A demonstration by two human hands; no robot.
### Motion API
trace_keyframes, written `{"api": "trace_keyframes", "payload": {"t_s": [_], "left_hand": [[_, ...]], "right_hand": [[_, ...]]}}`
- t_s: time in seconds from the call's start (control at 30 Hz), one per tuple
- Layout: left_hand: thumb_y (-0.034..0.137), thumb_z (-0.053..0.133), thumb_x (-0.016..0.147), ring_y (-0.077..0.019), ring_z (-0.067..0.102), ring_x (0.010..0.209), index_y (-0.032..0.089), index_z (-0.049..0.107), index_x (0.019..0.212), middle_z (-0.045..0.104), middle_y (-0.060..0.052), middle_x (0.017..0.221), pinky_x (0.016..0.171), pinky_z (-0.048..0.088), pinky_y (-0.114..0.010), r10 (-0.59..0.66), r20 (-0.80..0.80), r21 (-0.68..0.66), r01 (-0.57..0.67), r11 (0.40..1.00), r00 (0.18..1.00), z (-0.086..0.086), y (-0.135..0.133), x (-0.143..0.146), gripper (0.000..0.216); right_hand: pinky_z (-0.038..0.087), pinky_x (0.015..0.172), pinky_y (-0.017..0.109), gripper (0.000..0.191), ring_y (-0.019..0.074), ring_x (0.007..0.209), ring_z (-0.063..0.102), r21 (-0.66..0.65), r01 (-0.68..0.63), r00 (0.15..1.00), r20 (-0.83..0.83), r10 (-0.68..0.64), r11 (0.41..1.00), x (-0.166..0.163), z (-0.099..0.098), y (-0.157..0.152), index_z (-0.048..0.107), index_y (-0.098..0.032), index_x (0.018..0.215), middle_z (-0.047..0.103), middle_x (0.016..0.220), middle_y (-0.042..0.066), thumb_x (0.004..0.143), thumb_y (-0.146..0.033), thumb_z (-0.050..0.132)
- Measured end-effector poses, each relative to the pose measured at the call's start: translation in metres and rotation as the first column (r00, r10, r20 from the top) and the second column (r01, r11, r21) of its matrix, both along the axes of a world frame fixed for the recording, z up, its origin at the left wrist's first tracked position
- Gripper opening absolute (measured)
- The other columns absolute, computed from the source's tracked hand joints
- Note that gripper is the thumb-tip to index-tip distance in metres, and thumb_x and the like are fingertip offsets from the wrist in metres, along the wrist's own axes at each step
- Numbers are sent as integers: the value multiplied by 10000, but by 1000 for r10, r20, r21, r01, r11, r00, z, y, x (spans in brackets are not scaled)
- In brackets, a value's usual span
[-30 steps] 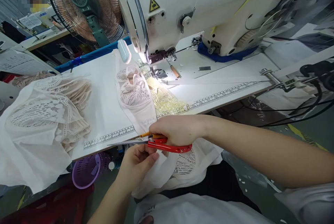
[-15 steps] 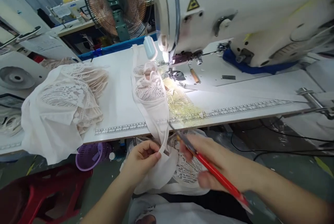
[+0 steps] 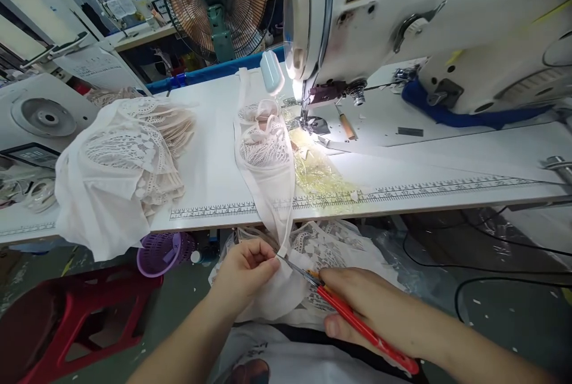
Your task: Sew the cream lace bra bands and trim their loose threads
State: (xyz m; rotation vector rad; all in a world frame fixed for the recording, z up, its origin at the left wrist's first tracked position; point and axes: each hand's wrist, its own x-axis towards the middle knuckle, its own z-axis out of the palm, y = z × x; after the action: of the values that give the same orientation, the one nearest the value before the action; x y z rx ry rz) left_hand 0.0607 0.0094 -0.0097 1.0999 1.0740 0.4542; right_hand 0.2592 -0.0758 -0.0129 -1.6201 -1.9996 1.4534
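Scissors (image 3: 340,306) have swung down and in from the desk's near edge since half a second ago, and their tips now sit right beside the left fingertips; the left hand (image 3: 243,279) has barely shifted. Taking the middle of my head view as the clock's centre, I have the left hand at 7 o'clock, its grip pinched together on the end of a narrow strap (image 3: 286,235). At 5 o'clock the right hand (image 3: 370,303) has its grip clamped around the scissors; whether the blades are apart or together, I cannot tell. That strap runs up toward 12 o'clock, over the edge of the desk (image 3: 214,163) to a lace garment (image 3: 266,148) lying near the centre. White cloth (image 3: 286,297) hangs at 6 o'clock under both hands; I can't make out whether it joins the strap. I judge the step in hand to be placing the blades for a snip. As I read it, the next move calls for a taut strap, a steady pinch and fingertips clear of the blades.
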Motion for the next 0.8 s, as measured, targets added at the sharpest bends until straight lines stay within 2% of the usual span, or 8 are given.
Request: {"api": "trace_keyframes", "payload": {"t_s": [0.2, 0.37, 0.47, 0.53, 0.63, 0.7, 0.8], "left_hand": [[284, 726, 578, -58, 359, 478, 151, 526, 610, 469, 51, 525, 459, 267, -196, 34, -6, -8, -34, 999, 999, 1, 0, -1, 242], [298, 714, 605, -70, 390, 498, 147, 541, 631, 495, 34, 558, 475, 288, -200, 3, -20, 23, -3, 1000, 1000, 3, 0, -1, 231], [295, 677, 659, -90, 437, 542, 145, 551, 666, 522, 12, 605, 509, 329, -209, -60, -76, 97, 68, 993, 995, 8, -5, 2, 196], [286, 644, 699, -107, 470, 576, 151, 550, 713, 533, 2, 640, 532, 359, -218, -102, -116, 194, 123, 973, 988, 11, -11, 5, 164], [263, 589, 752, -131, 521, 625, 172, 513, 801, 546, -3, 685, 575, 405, -235, -150, -155, 349, 197, 916, 976, 14, -21, 11, 128], [252, 553, 785, -138, 546, 641, 187, 473, 819, 556, -5, 700, 595, 427, -242, -190, -184, 410, 251, 877, 964, 14, -27, 14, 109], [241, 500, 829, -146, 582, 671, 205, 439, 837, 593, -13, 733, 611, 448, -243, -264, -232, 457, 344, 820, 936, 13, -28, 15, 71]], "right_hand": [[299, 490, 246, 348, 140, 545, 449, -22, 69, 996, -62, -70, 997, -7, -8, 0, 418, -208, 695, 555, 662, 0, 787, -526, 524], [294, 452, 234, 360, 117, 495, 392, -93, 178, 973, -134, -190, 980, -8, -18, -3, 362, -214, 632, 454, 570, -30, 777, -495, 533], [297, 460, 237, 381, 124, 514, 382, 15, 286, 953, -112, -282, 958, -6, -13, -3, 313, -226, 608, 413, 571, -38, 758, -470, 564], [326, 476, 240, 379, 131, 546, 389, 116, 406, 907, -173, -384, 906, -6, -6, -2, 313, -233, 628, 422, 617, -36, 713, -438, 620], [370, 486, 242, 334, 128, 558, 394, 120, 520, 816, -362, -451, 846, -11, 4, 1, 305, -242, 662, 421, 654, -35, 710, -376, 607], [370, 485, 242, 286, 125, 554, 386, 103, 505, 806, -412, -426, 857, -16, 7, 3, 298, -243, 663, 412, 641, -35, 734, -330, 561], [363, 482, 238, 206, 128, 564, 388, 122, 477, 832, -383, -402, 871, -18, 7, 3, 341, -237, 678, 428, 645, -26, 743, -271, 534]]}}
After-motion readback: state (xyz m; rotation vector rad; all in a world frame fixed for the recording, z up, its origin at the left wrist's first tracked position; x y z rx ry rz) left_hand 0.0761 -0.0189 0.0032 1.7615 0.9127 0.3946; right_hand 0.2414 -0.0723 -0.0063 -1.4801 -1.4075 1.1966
